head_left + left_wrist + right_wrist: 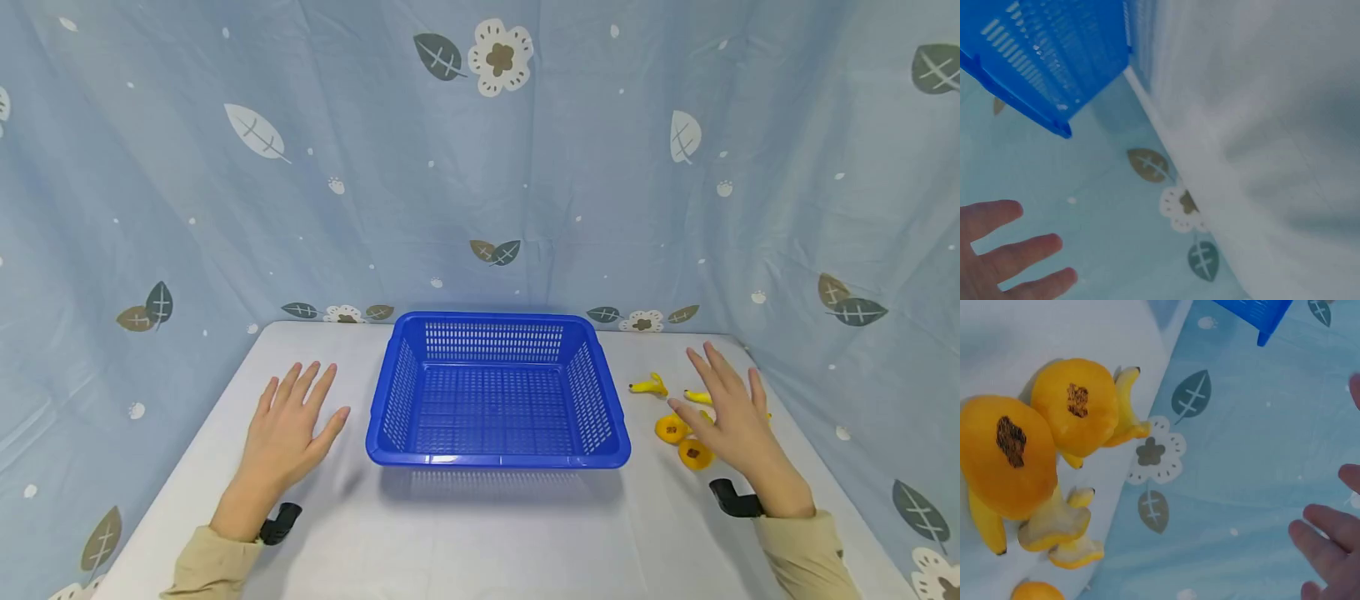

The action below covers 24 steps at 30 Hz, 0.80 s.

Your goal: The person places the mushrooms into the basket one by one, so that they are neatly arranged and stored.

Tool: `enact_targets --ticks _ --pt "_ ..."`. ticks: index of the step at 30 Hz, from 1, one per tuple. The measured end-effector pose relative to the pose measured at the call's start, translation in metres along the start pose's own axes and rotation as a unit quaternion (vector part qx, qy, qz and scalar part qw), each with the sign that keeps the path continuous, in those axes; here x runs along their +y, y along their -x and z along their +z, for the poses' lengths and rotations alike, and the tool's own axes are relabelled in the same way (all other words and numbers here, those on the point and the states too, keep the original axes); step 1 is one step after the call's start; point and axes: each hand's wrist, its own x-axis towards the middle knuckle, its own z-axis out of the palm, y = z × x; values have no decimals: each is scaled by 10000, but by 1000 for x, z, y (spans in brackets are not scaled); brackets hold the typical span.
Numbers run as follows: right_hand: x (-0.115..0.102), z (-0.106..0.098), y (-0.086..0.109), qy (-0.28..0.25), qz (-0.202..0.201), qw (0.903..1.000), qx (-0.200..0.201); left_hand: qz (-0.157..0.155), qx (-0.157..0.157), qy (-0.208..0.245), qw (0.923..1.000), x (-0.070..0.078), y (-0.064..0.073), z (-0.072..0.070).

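Observation:
My left hand (281, 437) is held over the white table, left of a blue plastic basket (498, 460), with fingers spread and nothing in them. On the basket's other side, my right hand (738, 425) also has its fingers extended and holds nothing. It partly covers a group of small yellow fruit in the head view. Among these are a partly peeled banana (649, 386) and two rounded orange-yellow pieces (695, 455) with dark speckled centres, like halved papayas. More peeled bananas (1127, 409) lie beside and under these pieces in the right wrist view.
The basket has slotted walls, a grid floor and stands mid-table. The white table (480, 542) meets a blue leaf-and-flower cloth (375, 167) at the back and sides. A black wrist mount (733, 500) juts from the right wrist, another (280, 523) from the left.

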Motion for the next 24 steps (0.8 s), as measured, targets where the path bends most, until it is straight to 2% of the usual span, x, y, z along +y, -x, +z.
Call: enact_targets --ticks 5,10,15,19,24 --pt "5 4 -5 -502 -206 9977 397 99 260 126 9995 10 -5 -3" --pt "13 9 -7 -908 -407 9941 422 131 262 182 9994 23 -9 -6" --pt "22 16 -6 -957 -434 9944 -88 154 78 227 9996 36 -11 -6" --pt "30 24 -6 -1093 -461 9912 -594 142 -80 224 9996 46 -11 -4" --pt "36 30 -8 -1181 -70 9839 -1339 151 -220 247 9993 60 -11 -2"
